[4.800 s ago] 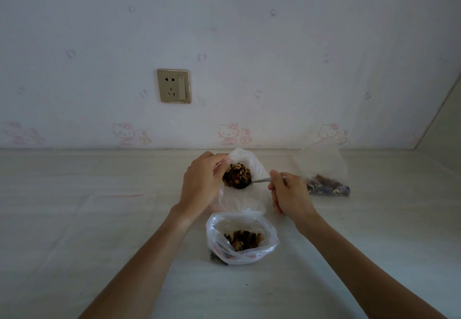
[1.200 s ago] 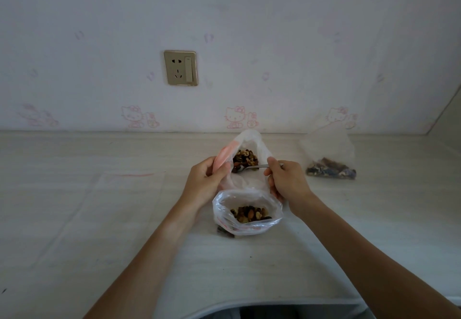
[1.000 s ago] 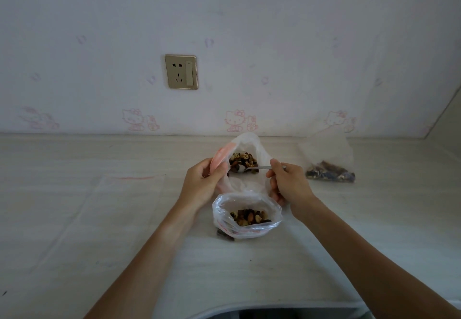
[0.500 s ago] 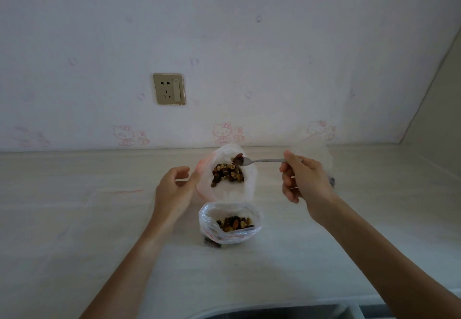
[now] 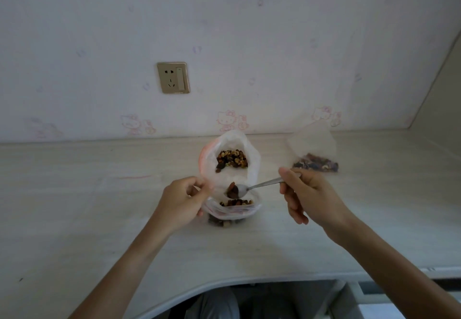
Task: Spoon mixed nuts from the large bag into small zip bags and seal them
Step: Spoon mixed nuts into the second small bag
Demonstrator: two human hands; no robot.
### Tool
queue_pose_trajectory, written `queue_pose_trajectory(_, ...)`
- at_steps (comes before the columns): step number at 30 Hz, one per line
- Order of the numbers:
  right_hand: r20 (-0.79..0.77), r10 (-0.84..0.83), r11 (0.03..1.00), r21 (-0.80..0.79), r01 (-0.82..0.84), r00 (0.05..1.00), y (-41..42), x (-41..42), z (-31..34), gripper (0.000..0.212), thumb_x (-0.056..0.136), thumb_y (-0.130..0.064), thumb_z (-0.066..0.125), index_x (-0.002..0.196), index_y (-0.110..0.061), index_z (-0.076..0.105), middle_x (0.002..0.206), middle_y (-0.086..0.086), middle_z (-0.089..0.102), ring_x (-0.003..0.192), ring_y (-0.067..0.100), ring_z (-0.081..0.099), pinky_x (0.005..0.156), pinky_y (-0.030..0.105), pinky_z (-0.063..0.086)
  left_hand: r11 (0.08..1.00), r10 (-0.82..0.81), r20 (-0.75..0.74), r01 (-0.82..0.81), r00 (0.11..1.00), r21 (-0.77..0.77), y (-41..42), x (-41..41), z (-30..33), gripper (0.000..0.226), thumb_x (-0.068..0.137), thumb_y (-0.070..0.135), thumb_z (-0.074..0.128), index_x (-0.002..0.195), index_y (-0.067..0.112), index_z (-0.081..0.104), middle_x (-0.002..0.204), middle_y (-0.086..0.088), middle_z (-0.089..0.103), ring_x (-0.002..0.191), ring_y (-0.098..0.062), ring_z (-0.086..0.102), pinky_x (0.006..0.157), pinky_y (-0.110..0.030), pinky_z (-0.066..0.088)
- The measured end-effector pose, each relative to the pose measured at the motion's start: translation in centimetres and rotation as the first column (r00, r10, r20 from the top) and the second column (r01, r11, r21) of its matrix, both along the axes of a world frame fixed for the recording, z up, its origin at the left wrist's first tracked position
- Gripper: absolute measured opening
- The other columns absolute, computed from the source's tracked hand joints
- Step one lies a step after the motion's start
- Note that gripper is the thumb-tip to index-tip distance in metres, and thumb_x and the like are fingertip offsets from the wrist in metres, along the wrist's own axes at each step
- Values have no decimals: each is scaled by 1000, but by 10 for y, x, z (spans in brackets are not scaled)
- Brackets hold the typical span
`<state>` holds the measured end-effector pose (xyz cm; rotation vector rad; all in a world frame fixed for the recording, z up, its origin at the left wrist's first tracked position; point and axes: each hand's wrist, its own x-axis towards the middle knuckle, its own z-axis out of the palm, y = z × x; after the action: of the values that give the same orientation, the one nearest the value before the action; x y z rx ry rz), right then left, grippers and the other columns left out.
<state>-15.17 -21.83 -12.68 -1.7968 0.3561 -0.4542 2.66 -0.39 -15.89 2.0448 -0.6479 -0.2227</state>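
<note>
Left hand (image 5: pixel 183 200): fingers curled, thumb and forefinger pinching the bag edge (image 5: pixel 208 189). Right hand (image 5: pixel 308 196): fingers curled round the spoon handle (image 5: pixel 264 184). Both forearms bare, extended forward

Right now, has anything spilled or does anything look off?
A few nuts seem to lie on the counter at the near foot of the small zip bag, though they may be inside it. Otherwise nothing stands out.

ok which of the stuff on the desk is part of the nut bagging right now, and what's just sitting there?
In use:
- spoon with nuts, gripped by right hand
- small zip bag, open, under the spoon bowl
- large bag behind it, left hand at its edge

Lying about:
- filled bag at right
- wall socket
</note>
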Motion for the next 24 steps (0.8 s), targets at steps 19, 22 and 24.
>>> queue_pose_trajectory(19,75,-223,965,155,210,972,-21,47,-1,45,107,-39,51,73,-10,60,52,4,47,37,18,43,36,26,32,970,-52,-158,12,986,-245,-2,3,-19,21,98,44,67,81,37,76,57,2,63,48,-9,57,46,-18,43)
queue_pose_trajectory(22,-55,-249,933,254,255,967,-26,64,-8,41,107,-36,51,78,-9,60,54,3,48,41,21,44,40,29,32,964,-37,-174,-10,984,-267,-2,2,-24,18,97,44,68,84,36,76,57,-1,63,50,-9,57,49,-20,45)
queue_pose_trajectory(24,-117,-221,928,280,245,968,-27,74,-13,40,107,-35,51,79,-8,60,54,4,49,42,21,44,40,28,33,965,-40,-172,-6,984,-263,-2,2,-25,19,98,44,68,84,34,76,56,-3,63,51,-12,56,52,-23,45)
